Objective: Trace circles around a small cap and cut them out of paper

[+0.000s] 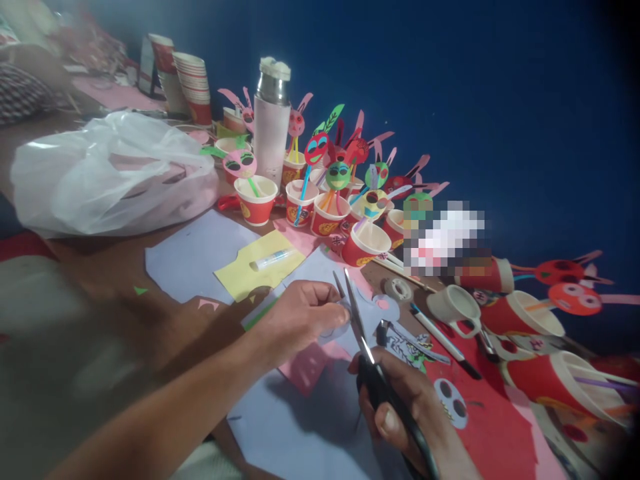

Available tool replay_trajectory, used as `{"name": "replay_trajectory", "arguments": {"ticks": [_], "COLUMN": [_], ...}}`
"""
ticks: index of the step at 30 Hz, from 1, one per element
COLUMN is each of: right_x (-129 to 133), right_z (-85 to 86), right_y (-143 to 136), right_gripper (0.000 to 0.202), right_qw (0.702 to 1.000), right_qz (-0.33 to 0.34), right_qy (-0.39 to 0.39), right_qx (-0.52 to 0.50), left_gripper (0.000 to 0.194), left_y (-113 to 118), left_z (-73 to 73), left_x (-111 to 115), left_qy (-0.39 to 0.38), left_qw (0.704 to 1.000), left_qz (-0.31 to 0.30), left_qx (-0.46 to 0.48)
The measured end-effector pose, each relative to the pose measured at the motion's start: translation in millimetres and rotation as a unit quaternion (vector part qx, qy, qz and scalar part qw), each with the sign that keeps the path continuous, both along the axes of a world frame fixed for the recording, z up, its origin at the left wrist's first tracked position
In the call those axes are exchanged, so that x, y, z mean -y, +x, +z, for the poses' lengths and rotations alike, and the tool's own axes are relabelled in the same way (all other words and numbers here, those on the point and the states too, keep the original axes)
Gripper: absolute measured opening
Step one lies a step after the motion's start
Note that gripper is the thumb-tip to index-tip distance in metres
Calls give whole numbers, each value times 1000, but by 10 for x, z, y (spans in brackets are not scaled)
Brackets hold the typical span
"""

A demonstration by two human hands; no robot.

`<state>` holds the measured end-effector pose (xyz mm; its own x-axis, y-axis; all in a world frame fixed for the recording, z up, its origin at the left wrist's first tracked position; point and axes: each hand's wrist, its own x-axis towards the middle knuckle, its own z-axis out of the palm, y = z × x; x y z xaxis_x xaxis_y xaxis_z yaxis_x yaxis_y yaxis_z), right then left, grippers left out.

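Note:
My left hand [305, 313] pinches a small piece of pale blue paper [337, 331] between thumb and fingers. The scissors [361, 330] have black handles, and my right hand [417, 400] is wrapped round them. Their blades stand a little apart, pointing up and away beside the left fingertips; whether they touch the paper I cannot tell. Below the hands lie a pink paper scrap [305, 373] and a large pale blue sheet [290, 420]. A pale paper face with dark eyes [451, 403] lies on red paper [500, 433] to the right of my right hand.
Red paper cups [367, 247] holding straws with paper animal heads stand along the wall. A flask [270, 133] rises behind them. At left is a white plastic bag [115, 180]. A glue stick [274, 259], tape roll [399, 289], marker [445, 341] and mug [455, 309] lie around.

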<state>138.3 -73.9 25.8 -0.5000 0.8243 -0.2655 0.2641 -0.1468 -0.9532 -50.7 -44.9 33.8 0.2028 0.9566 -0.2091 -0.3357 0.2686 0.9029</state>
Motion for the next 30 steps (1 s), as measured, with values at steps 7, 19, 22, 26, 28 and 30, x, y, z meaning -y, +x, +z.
{"name": "replay_trajectory", "arguments": {"ticks": [7, 19, 22, 26, 28, 30], "right_x": [-4, 14, 17, 13, 10, 10], "right_z": [25, 81, 84, 53, 32, 15], "right_y": [-2, -63, -74, -68, -57, -46], "right_gripper": [53, 52, 52, 54, 55, 55], "right_qw": [1000, 999, 998, 998, 998, 999], "right_qz": [0, -50, -66, -61, -51, -41], "right_qy": [-6, 11, 11, -2, -2, 3], "right_qx": [9, -5, -13, -21, -20, -15], "left_gripper": [16, 17, 18, 17, 16, 14], "left_y": [-25, -3, 30, 51, 48, 37], "left_z": [29, -21, -7, -6, -18, -34], "left_x": [-21, -2, 23, 41, 42, 40], "left_qy": [3, 8, -5, -5, 4, 9], "left_qw": [999, 1000, 1000, 999, 999, 999], "left_qz": [-5, -2, 8, 23, 35, 42], "left_qx": [-32, -7, 17, 30, 21, 3]}}
